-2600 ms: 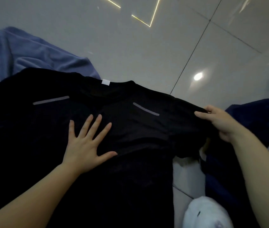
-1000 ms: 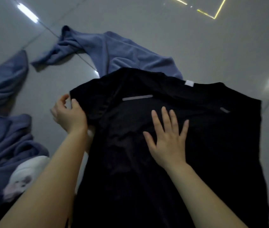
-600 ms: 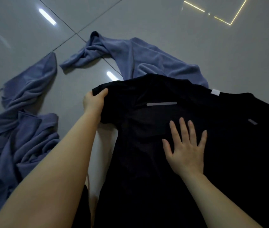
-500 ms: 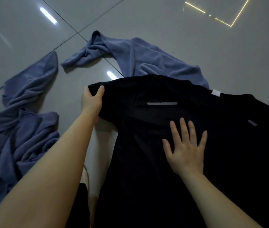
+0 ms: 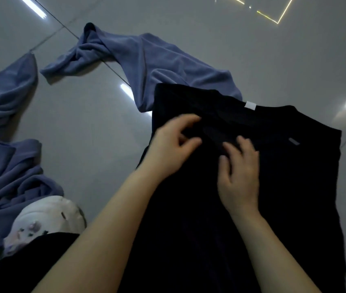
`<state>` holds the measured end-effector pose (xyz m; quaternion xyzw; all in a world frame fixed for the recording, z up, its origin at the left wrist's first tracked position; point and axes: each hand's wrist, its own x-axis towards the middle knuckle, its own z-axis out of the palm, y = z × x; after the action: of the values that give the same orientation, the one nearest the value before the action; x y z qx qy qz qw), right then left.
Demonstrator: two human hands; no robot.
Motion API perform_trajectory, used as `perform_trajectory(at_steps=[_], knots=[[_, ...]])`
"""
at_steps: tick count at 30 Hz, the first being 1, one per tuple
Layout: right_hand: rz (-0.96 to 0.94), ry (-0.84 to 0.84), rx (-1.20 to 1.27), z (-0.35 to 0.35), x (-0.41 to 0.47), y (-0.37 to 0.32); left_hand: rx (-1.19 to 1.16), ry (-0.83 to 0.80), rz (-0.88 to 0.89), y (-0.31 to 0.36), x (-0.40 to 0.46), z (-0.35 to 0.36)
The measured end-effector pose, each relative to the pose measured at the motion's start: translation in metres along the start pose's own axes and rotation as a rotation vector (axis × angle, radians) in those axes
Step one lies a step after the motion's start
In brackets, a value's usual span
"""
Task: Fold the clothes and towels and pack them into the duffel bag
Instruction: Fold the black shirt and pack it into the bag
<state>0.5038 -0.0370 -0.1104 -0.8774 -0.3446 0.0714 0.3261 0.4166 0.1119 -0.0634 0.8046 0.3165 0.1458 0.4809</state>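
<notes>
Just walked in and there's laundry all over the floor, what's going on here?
A person is folding a black T-shirt spread on the tiled floor. The left hand is laying the left sleeve inward over the shirt, and the right hand rests flat on the chest. Blue towels lie crumpled nearby, still unfolded. No duffel bag is in view.

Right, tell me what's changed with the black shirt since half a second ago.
The left hand has carried the black shirt's left sleeve inward, folding it over the body, and still pinches it. The right hand stays on the shirt. The blue towel is unmoved.
</notes>
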Motion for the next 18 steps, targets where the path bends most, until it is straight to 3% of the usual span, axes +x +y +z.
perform_trajectory(at_steps=[2, 3, 6, 8, 12, 18], knots=[[0.056, 0.115, -0.006, -0.026, -0.003, 0.016, 0.115, -0.210, 0.069, -0.001, -0.018, 0.023], [0.070, 0.136, -0.033, -0.037, -0.008, 0.026, 0.143, -0.196, 0.099, -0.002, -0.026, 0.029], [0.097, 0.153, -0.155, -0.059, -0.020, 0.058, 0.325, 0.148, 0.239, -0.020, -0.036, 0.030], [0.187, 0.095, -0.247, -0.062, -0.029, 0.079, 0.515, 0.224, 0.252, -0.036, -0.031, 0.023], [0.254, -0.064, -0.466, -0.055, -0.047, 0.098, 0.824, -0.169, -0.014, -0.061, -0.022, 0.020], [0.342, -0.180, -0.513, -0.054, -0.014, 0.092, 0.839, -0.140, -0.092, -0.056, 0.001, 0.030]])
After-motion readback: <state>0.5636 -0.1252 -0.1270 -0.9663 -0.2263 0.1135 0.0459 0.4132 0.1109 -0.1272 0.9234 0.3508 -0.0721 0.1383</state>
